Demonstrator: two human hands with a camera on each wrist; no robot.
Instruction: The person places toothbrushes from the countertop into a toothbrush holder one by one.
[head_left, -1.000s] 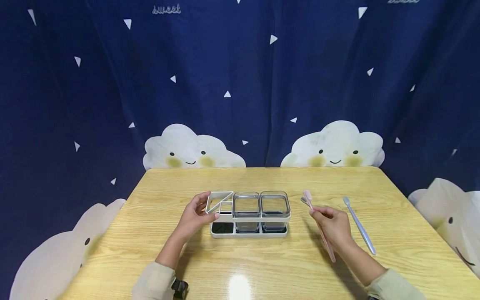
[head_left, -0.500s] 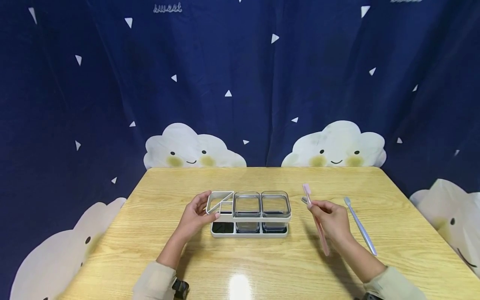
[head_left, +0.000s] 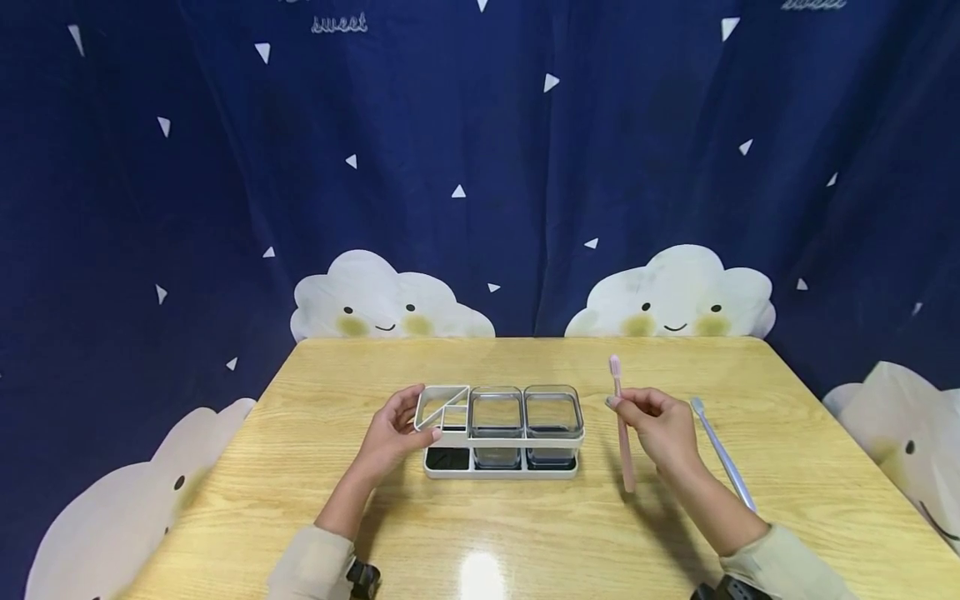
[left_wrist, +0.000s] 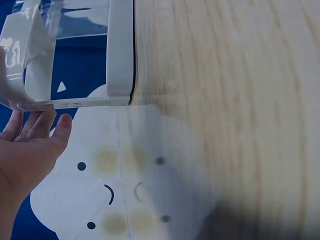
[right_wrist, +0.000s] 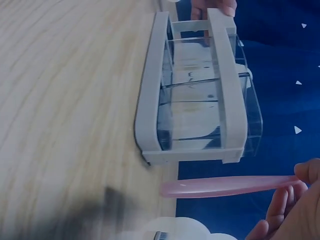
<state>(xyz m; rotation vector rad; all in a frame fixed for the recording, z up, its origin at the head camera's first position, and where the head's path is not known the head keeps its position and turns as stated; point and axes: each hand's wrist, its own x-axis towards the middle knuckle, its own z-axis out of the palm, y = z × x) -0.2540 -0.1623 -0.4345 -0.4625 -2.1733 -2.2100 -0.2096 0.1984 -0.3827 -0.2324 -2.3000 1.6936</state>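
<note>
My left hand (head_left: 390, 437) grips the left end of a white toothbrush holder (head_left: 517, 444), thumb at the front and fingers round the side. Two clear square cups (head_left: 497, 457) sit in its middle and right places; the left end has a divided top with small slots. To the right of the holder, my right hand (head_left: 663, 429) pinches a pink toothbrush (head_left: 625, 454) by its upper handle, head up and nearly upright. In the right wrist view, the rounded handle end of the pink toothbrush (right_wrist: 225, 186) points toward the tabletop, beside the holder's near end.
A blue toothbrush (head_left: 723, 460) lies slanted on the wooden table (head_left: 480, 517), right of my right hand. Behind the table's far edge hangs a dark blue curtain (head_left: 420, 150) with white clouds and triangles.
The pink toothbrush has been raised and turned from a slant to nearly upright, its lower end swinging left. My right hand has shifted slightly up. My left hand stays on the holder.
</note>
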